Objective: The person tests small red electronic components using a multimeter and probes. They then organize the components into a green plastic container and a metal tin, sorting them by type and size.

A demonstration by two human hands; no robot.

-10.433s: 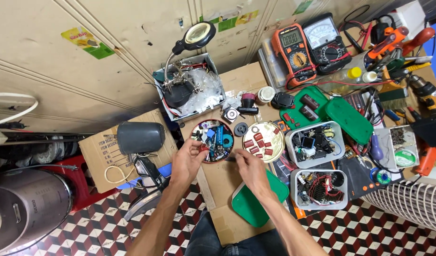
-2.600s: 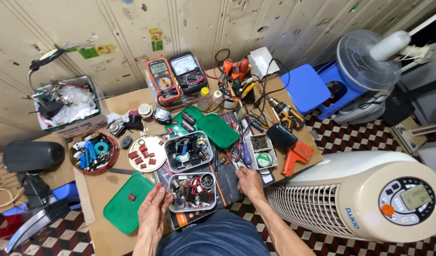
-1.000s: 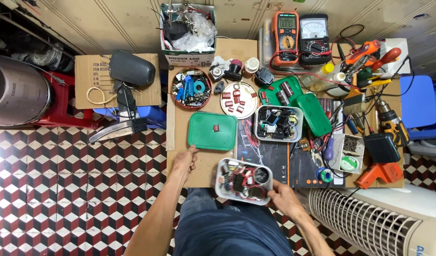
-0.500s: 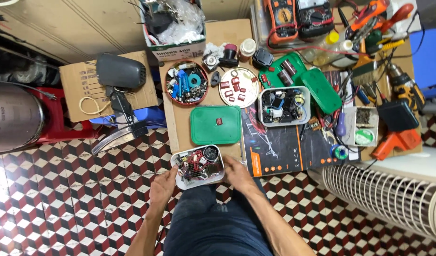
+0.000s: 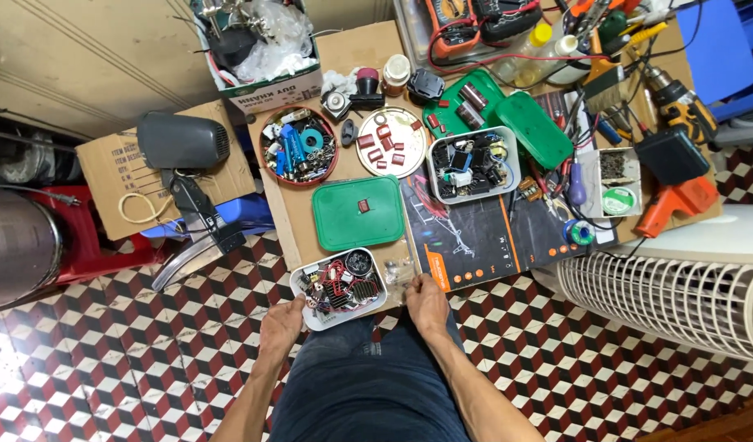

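White rectangular plastic tray of small electronic parts [image 5: 338,288] sits at near table edge, just below green plastic lid [image 5: 358,212]. My left hand [image 5: 280,324] grips its left rim, fingers curled. My right hand [image 5: 426,301] curled beside tray's right end; can't tell if touching.

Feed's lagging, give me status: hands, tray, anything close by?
Left hand grips white parts tray at near edge. Right hand beside tray, grip unclear. Green lid just beyond.

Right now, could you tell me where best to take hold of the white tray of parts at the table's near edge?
Probably by its two short ends, from either side: the white tray is oblong, open-topped and full of loose parts, overhanging the table. The left hand is already at its left end; the right hand rests right of it.
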